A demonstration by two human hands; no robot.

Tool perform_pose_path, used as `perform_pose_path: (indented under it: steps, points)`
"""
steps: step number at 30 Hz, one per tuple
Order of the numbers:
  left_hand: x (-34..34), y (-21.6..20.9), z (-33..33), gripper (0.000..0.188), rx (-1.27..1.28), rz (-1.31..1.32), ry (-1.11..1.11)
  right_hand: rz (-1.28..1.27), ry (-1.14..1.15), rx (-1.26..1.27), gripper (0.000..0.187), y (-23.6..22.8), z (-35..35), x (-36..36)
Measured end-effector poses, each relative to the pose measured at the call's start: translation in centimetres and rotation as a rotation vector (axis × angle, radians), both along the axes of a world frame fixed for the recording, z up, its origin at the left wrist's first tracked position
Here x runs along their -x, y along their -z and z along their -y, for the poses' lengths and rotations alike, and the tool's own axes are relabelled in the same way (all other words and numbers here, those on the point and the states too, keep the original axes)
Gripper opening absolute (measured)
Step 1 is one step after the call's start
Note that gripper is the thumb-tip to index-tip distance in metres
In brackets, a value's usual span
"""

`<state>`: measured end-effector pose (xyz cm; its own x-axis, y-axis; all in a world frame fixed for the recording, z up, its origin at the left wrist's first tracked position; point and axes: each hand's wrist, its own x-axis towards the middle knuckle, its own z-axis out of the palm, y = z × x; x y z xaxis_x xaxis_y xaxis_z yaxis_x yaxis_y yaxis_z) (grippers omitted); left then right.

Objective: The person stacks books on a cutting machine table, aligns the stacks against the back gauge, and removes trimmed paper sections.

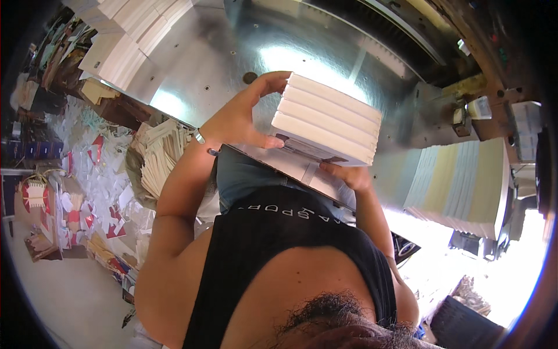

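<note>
A stack of several thick white-edged books (pixel 328 119) is between my hands at the near edge of a shiny metal table (pixel 218 64). My left hand (pixel 247 116) clasps its left end, the thumb on the near side and the fingers around the far corner. My right hand (pixel 349 175) grips the stack low at its near right corner, its fingers partly hidden. Pale page edges face up, and a darker printed cover shows along the near side.
Tall stacks of pale paper blocks (pixel 131 41) stand at the far left. More stacked blocks (pixel 459 183) are on the right. A dark machine bar (pixel 378 35) crosses the far side. Paper scraps (pixel 104 163) litter the floor at left, near a bundle of paper strips (pixel 160 157).
</note>
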<state>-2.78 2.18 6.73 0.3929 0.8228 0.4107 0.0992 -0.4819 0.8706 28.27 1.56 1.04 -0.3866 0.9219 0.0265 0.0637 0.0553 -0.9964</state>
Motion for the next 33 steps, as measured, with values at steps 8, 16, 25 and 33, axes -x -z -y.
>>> perform_pose_path:
  steps: [8, 16, 25, 33]
  points:
    - [-0.2, 3.2, 0.6, 0.092, 0.261, 0.028, -0.022, 0.209, 0.009, -0.194, 0.086, -0.4, 0.1, -2.2]
    - [-1.2, 2.6, 0.2, 0.09, 0.18, 0.047, -0.022, 0.02, 0.104, -0.161, 0.096, -2.7, 1.6, -2.4]
    - [-9.9, 2.1, -4.9, 0.083, 0.514, -0.025, 0.09, -0.258, 0.429, 0.079, 0.068, -2.5, 6.6, -5.8]
    - [-16.9, 2.7, -7.1, 0.057, 0.549, -0.519, 0.321, -0.239, 0.704, 0.425, 0.039, -2.1, 11.0, -8.5]
